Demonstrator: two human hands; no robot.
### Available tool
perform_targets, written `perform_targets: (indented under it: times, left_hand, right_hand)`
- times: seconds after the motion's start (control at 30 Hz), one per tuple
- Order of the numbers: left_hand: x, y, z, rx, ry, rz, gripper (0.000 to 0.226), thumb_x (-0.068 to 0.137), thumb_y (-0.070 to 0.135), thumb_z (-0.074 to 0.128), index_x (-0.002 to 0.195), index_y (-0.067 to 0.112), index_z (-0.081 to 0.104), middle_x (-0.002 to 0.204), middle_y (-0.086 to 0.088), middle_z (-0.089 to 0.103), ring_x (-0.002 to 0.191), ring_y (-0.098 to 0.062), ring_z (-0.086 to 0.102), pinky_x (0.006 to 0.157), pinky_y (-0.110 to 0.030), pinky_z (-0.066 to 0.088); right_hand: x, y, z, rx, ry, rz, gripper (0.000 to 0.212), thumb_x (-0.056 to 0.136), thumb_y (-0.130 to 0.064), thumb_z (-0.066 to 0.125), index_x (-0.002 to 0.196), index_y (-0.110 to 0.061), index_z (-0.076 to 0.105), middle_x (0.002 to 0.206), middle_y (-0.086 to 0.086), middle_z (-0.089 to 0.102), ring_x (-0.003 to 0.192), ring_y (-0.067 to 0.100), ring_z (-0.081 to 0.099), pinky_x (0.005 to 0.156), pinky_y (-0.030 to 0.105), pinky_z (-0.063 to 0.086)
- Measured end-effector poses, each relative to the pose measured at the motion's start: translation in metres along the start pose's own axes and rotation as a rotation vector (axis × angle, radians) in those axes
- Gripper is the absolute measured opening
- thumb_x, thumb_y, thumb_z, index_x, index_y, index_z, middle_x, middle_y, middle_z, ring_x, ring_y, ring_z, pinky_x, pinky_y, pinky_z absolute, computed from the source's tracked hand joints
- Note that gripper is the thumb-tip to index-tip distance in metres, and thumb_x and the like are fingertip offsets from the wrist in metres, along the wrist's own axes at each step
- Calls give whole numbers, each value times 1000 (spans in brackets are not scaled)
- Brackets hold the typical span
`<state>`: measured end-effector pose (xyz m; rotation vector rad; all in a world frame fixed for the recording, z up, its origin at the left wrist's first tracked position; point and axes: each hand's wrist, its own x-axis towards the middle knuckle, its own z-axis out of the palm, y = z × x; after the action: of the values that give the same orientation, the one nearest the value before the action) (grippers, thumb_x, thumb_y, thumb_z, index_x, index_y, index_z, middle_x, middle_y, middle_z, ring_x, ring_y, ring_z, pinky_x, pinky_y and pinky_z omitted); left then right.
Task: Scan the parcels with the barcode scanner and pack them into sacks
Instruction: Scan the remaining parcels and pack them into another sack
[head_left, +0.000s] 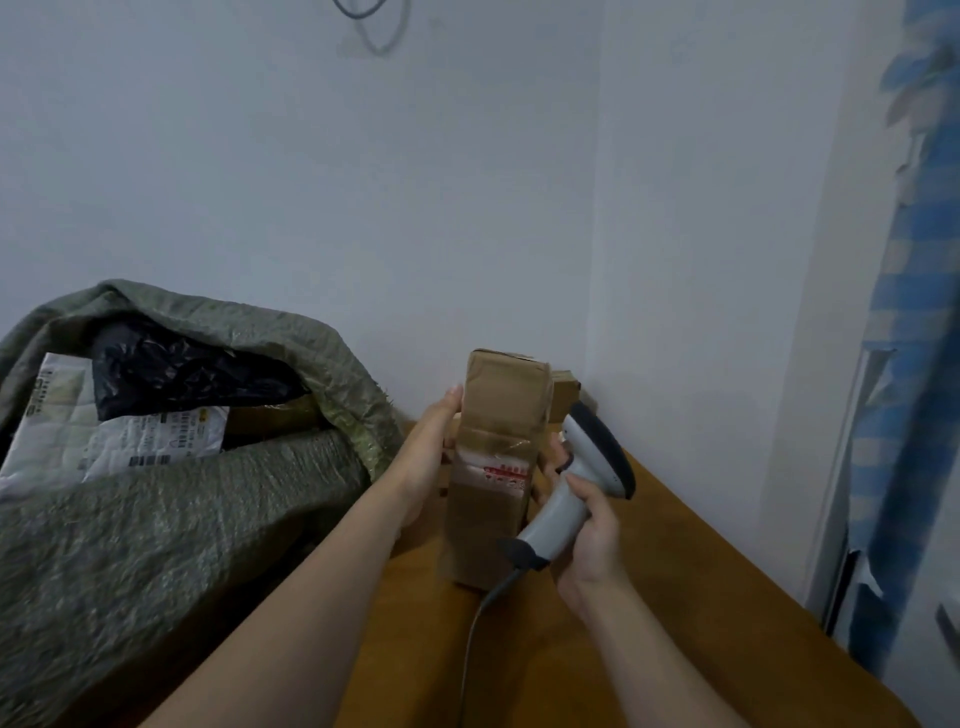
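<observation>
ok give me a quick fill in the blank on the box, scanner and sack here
1. The left hand holds the box ____ on the table.
2. The right hand grips the scanner, to the ____ of the box.
3. The open sack is coloured ____.
4. Inside the sack, a ____ bag lies among white mailers.

Missing words: upright; right; green; black
</observation>
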<state>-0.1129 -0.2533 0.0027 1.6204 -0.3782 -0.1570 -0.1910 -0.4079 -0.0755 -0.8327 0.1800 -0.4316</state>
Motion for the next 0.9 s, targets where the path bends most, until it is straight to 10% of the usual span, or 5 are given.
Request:
perform_targets:
  times: [0.2, 0.33, 0.73, 0.9]
  left_hand:
    - [-9, 17, -5, -24, -34, -35, 79, 70, 95, 50, 90, 19, 60, 100, 2, 72, 101, -21, 66, 94, -47, 49]
    - [-24, 6, -5, 125, -27, 2, 77, 71, 82, 68, 115, 21, 57, 121, 2, 63, 109, -16, 61, 98, -47, 51]
    - [-56, -3, -16, 219, 18, -280, 66, 83, 75, 65, 125, 26, 51, 120, -1, 60, 103, -29, 66, 75, -49, 64]
    - [-61, -23, -39, 239, -45, -418, 65, 74, 50, 77, 128, 28, 48, 124, -10, 59, 108, -34, 63, 93, -53, 58]
  right_hand:
    - [-1, -20, 8, 100, -72, -61, 30, 94, -24, 56, 118, -20, 72, 114, 8, 72, 101, 28, 68, 86, 44, 54]
    - [-13, -17, 9, 18, -183, -102, 51, 79, -35, 62, 128, -28, 72, 137, 6, 67, 131, 34, 56, 113, 57, 38]
    - [-41, 5, 2, -102, -250, -118, 53, 82, -29, 60, 133, -17, 67, 135, 7, 68, 131, 23, 59, 114, 50, 41]
    - [-43, 5, -13, -151, -282, 13, 52, 82, -30, 58, 132, -18, 67, 135, 5, 68, 129, 24, 60, 114, 49, 39]
